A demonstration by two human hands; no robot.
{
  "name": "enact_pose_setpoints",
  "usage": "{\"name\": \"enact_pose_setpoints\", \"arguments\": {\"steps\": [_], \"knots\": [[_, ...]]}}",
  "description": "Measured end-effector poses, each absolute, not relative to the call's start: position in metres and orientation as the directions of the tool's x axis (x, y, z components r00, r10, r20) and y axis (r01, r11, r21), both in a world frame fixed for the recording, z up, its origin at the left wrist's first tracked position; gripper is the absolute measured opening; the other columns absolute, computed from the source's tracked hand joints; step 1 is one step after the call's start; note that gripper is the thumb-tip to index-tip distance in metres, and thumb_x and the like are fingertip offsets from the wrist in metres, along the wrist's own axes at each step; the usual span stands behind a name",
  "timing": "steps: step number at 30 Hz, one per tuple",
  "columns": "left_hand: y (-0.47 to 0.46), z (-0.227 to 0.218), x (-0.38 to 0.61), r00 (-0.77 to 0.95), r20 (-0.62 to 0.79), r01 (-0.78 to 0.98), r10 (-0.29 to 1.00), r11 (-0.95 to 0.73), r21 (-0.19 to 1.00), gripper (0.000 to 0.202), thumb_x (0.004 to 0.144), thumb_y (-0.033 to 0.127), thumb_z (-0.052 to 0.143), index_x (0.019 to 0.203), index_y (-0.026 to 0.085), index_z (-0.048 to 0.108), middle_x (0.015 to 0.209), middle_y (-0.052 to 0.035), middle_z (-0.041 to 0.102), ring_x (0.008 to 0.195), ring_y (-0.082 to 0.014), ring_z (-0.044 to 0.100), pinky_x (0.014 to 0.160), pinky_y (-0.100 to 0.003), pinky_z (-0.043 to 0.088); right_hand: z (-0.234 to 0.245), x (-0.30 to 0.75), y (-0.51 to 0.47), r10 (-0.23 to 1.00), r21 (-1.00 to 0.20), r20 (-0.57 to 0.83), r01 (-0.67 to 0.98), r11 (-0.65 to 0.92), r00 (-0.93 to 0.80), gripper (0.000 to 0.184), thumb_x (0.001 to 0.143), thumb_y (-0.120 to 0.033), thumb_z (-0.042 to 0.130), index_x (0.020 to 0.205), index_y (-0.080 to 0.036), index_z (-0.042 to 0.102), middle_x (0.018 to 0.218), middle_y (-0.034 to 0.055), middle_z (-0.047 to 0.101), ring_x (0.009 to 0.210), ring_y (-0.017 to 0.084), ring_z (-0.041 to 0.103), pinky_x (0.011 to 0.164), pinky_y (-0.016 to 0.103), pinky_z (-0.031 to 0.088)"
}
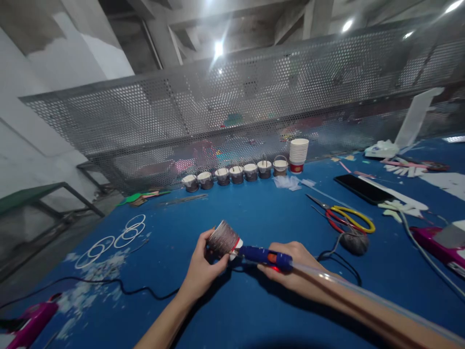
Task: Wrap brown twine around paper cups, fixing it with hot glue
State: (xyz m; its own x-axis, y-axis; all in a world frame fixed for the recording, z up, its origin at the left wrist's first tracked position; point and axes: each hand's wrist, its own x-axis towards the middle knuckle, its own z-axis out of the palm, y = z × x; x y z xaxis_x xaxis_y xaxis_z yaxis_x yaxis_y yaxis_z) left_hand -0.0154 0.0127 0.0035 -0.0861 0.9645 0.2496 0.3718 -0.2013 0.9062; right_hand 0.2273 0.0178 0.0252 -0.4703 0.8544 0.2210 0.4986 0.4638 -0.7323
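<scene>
We'd call it a craft workshop: glue gun (267,257), scissors (331,210), row of small cups (236,175), blue worktable (163,254), perforated metal screen (218,104), bare concrete ceiling (232,14).

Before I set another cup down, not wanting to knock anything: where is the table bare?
The blue table is bare between the row of cups and the wrapped cup in the left hand, and between that hand and the white rings, beyond the black cable. The right side is crowded: scissors, phone, yarn.

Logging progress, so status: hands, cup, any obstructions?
Left hand gripping grey cup. Right hand holding glue gun, tip at red edge. Nothing visibly blocking; black cord nearby.
</scene>
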Motion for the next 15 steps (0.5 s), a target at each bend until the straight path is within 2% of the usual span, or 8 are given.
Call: {"name": "enact_pose_setpoints", "arguments": {"steps": [3,7,11,15], "knots": [[0.015,0.001,-0.017,-0.120,0.227,0.384,0.967,-0.165,0.909,0.046,0.069,0.030,0.068,0.110,0.021,0.048,0.095,-0.0022,0.058,0.079,-0.0164,0.060,0.076,-0.032,0.050,0.035,0.233,0.029,0.907,-0.838,0.105,0.455,0.301,-0.407,0.031,0.081,-0.044,0.056,0.063,-0.019,0.060,0.058,0.0004,0.058,0.053,0.013,0.049,0.050,0.024,0.035],[0.018,-0.001,-0.018,-0.138,0.219,0.414,0.966,-0.145,0.899,0.046,0.068,0.029,0.067,0.110,0.021,0.048,0.088,-0.0002,0.058,0.073,-0.0148,0.058,0.071,-0.031,0.049,0.034,0.241,0.054,0.936,-0.870,0.007,0.460,0.179,-0.351,0.036,0.082,-0.047,0.052,0.066,-0.019,0.067,0.064,0.0030,0.064,0.060,0.016,0.056,0.058,0.027,0.042],[0.017,0.003,-0.014,-0.138,0.222,0.414,0.965,-0.148,0.898,0.044,0.067,0.029,0.067,0.107,0.021,0.049,0.085,0.0007,0.058,0.069,-0.0137,0.057,0.068,-0.030,0.048,0.016,0.244,0.079,0.962,-0.787,0.049,0.583,0.204,-0.270,0.034,0.082,-0.048,0.054,0.089,-0.021,0.075,0.087,0.0054,0.072,0.079,0.022,0.064,0.071,0.031,0.046],[0.014,0.010,-0.010,-0.151,0.238,0.408,0.960,-0.159,0.899,0.043,0.067,0.029,0.066,0.106,0.021,0.050,0.084,0.0009,0.058,0.068,-0.0132,0.057,0.066,-0.029,0.048,0.003,0.245,0.087,0.960,-0.661,0.113,0.702,0.266,-0.257,0.032,0.086,-0.047,0.054,0.089,-0.023,0.075,0.085,0.0050,0.072,0.079,0.022,0.064,0.072,0.032,0.046]]}}
